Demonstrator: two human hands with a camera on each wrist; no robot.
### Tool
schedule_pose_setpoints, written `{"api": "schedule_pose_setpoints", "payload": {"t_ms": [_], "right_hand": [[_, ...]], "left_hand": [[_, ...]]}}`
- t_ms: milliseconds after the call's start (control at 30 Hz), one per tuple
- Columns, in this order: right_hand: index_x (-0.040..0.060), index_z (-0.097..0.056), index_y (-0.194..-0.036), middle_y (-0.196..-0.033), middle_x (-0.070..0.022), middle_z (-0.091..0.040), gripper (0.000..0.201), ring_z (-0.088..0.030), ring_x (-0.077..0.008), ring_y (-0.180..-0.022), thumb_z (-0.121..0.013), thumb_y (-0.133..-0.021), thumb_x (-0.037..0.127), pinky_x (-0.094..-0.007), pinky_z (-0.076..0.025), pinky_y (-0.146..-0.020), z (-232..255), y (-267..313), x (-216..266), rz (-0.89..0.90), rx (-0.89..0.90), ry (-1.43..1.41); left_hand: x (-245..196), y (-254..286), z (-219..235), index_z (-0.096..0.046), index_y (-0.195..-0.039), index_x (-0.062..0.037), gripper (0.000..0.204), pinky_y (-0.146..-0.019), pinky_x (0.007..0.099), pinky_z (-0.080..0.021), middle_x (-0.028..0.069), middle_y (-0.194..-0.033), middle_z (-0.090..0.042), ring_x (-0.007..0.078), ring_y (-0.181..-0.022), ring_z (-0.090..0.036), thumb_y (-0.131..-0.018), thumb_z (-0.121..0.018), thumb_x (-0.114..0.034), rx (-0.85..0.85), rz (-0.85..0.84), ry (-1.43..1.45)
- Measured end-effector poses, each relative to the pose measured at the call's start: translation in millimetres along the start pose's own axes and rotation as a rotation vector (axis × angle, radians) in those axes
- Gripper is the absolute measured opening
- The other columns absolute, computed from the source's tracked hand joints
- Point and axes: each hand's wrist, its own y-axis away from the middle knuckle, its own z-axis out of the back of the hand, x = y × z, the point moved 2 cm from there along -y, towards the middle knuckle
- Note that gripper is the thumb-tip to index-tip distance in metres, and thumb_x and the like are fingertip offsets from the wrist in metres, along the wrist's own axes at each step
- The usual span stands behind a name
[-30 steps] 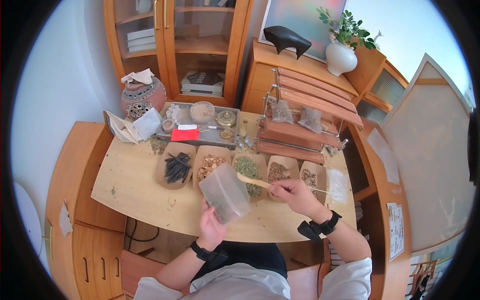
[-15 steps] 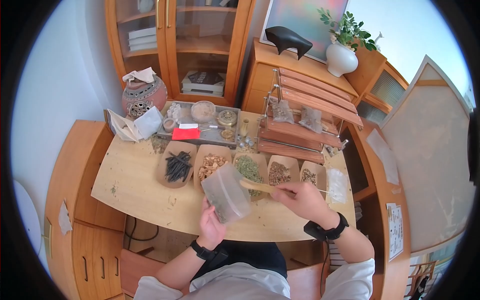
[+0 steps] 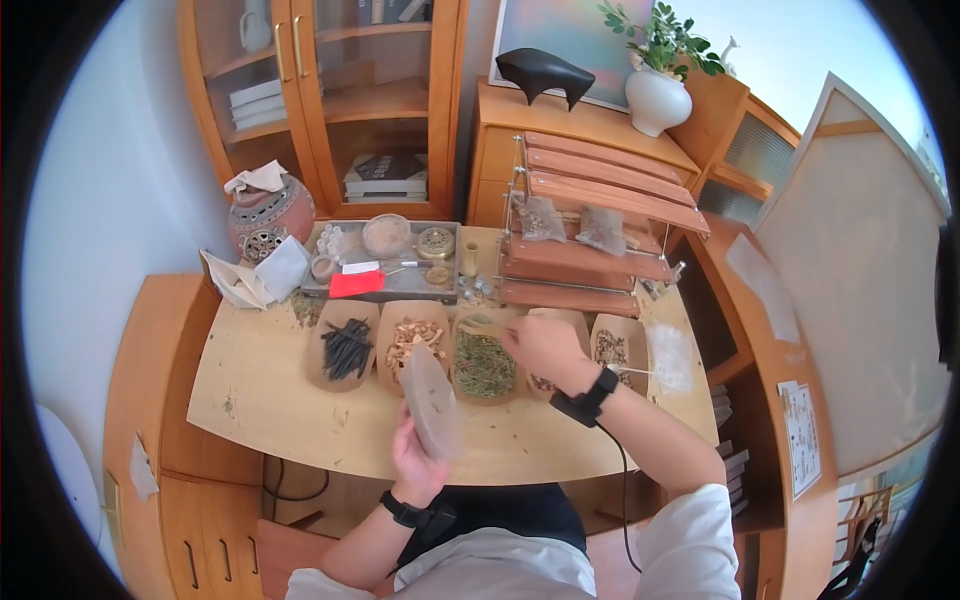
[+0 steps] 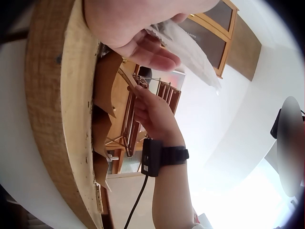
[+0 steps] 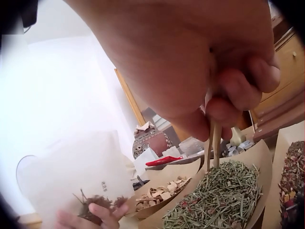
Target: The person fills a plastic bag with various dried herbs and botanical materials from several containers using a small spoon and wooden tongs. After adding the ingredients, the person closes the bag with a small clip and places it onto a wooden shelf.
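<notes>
My left hand [image 3: 416, 462] holds a translucent plastic pouch [image 3: 428, 395] by its lower part, tilted over the table's front. Brown dried bits show at the pouch's bottom in the right wrist view. My right hand [image 3: 550, 352] grips pale wooden tongs [image 5: 213, 148], their two slim arms pointing down. The tips reach the pile of dried green herb [image 5: 219, 193] at its far end, inside a brown paper tray [image 5: 265, 179]. In the left wrist view the pouch [image 4: 183, 47] rises beyond my left fingers.
Beside the herb stand trays of black strips [image 3: 347, 350], pale wood chips [image 3: 415, 338] and mixed bits [image 3: 611, 350]. Behind are a grey tray [image 3: 450, 292] with small vessels, a red packet [image 3: 356, 284] and a slatted wooden rack [image 3: 585, 265]. A clear bag [image 3: 672, 358] lies at right.
My right hand has moved away from the pouch, forward and left, bringing the tongs to the green herb. The pouch has turned and now shows narrower. The head view has shifted slightly.
</notes>
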Motion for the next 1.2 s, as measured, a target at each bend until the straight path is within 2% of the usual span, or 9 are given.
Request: {"api": "schedule_pose_setpoints", "payload": {"t_ms": [67, 300, 433, 633, 833, 933, 1033, 1133, 1200], "right_hand": [[0.0107, -0.075, -0.085, -0.079, -0.0163, -0.070, 0.026, -0.070, -0.0355, -0.075, -0.058, -0.090, 0.028, -0.0462, -0.056, -0.070, -4, -2, -2, 0.042, 0.003, 0.048], [0.0118, -0.076, -0.084, -0.081, -0.0148, -0.071, 0.023, -0.070, -0.0354, -0.078, -0.060, -0.087, 0.028, -0.0461, -0.056, -0.072, 28, 5, -22, 0.130, 0.060, -0.048], [0.0130, -0.077, -0.092, -0.090, -0.0124, -0.073, 0.023, -0.070, -0.0346, -0.086, -0.061, -0.088, 0.029, -0.0430, -0.056, -0.076, 21, -10, -43, -0.046, 0.048, -0.068], [0.0120, -0.078, -0.097, -0.092, -0.0140, -0.073, 0.027, -0.069, -0.0353, -0.089, -0.063, -0.089, 0.033, -0.0428, -0.055, -0.080, 12, -4, -56, 0.111, 0.187, -0.215], [0.0047, -0.076, -0.097, -0.087, -0.0143, -0.073, 0.030, -0.070, -0.0297, -0.082, -0.066, -0.090, 0.032, -0.0389, -0.053, -0.076, 21, -2, -71, -0.153, 0.214, -0.181], [0.0001, -0.075, -0.096, -0.083, -0.0120, -0.074, 0.035, -0.068, -0.0216, -0.078, -0.068, -0.089, 0.034, -0.0355, -0.053, -0.075, 6, -11, -76, -0.215, 0.388, -0.315], [0.0017, -0.075, -0.099, -0.090, -0.0181, -0.073, 0.033, -0.069, -0.0322, -0.080, -0.067, -0.088, 0.032, -0.0397, -0.053, -0.075, 0, -13, -71, -0.229, 0.413, -0.419], [0.0001, -0.075, -0.097, -0.079, -0.0121, -0.072, 0.034, -0.067, -0.0197, -0.076, -0.067, -0.091, 0.032, -0.0359, -0.052, -0.071, -12, -11, -67, -0.077, 0.313, -0.425], [0.0023, -0.076, -0.098, -0.080, -0.0151, -0.071, 0.033, -0.069, -0.0251, -0.079, -0.065, -0.092, 0.032, -0.0380, -0.053, -0.072, -17, -9, -61, 0.031, 0.284, -0.353]], "left_hand": [[-2, 1, -6, -0.049, -0.134, -0.0201, 0.039, -0.064, 0.0359, -0.051, 0.0039, -0.123, -0.060, 0.0180, -0.099, -0.060, -0.098, -0.045, -0.034, -0.033, -0.001, -0.008], [0, 1, -2, -0.046, -0.138, -0.0194, 0.044, -0.067, 0.0369, -0.053, 0.0021, -0.125, -0.059, 0.0191, -0.103, -0.061, -0.097, -0.046, -0.035, -0.018, 0.001, -0.029], [3, -1, 4, -0.045, -0.141, -0.0210, 0.048, -0.069, 0.0385, -0.054, 0.0017, -0.127, -0.058, 0.0194, -0.106, -0.060, -0.096, -0.047, -0.037, -0.007, 0.026, -0.023], [1, 0, 1, -0.044, -0.143, -0.0221, 0.050, -0.071, 0.0402, -0.056, 0.0016, -0.130, -0.057, 0.0195, -0.111, -0.060, -0.095, -0.047, -0.038, 0.003, 0.007, -0.054], [2, 0, 1, -0.043, -0.144, -0.0215, 0.051, -0.072, 0.0411, -0.056, 0.0023, -0.131, -0.057, 0.0199, -0.113, -0.059, -0.096, -0.047, -0.037, 0.016, -0.007, -0.042], [2, -2, 1, -0.042, -0.144, -0.0210, 0.051, -0.072, 0.0414, -0.056, 0.0025, -0.132, -0.057, 0.0208, -0.114, -0.059, -0.096, -0.047, -0.036, 0.014, -0.003, -0.039], [2, 0, 2, -0.042, -0.145, -0.0207, 0.051, -0.073, 0.0415, -0.056, 0.0026, -0.132, -0.057, 0.0218, -0.115, -0.059, -0.095, -0.047, -0.035, 0.006, 0.000, -0.033], [1, -1, 2, -0.042, -0.144, -0.0207, 0.051, -0.073, 0.0416, -0.056, 0.0027, -0.132, -0.057, 0.0224, -0.115, -0.059, -0.095, -0.047, -0.035, 0.002, 0.002, -0.027], [2, -1, 2, -0.042, -0.144, -0.0205, 0.052, -0.074, 0.0416, -0.056, 0.0031, -0.132, -0.057, 0.0225, -0.115, -0.059, -0.095, -0.047, -0.035, 0.001, 0.006, -0.019]]}}
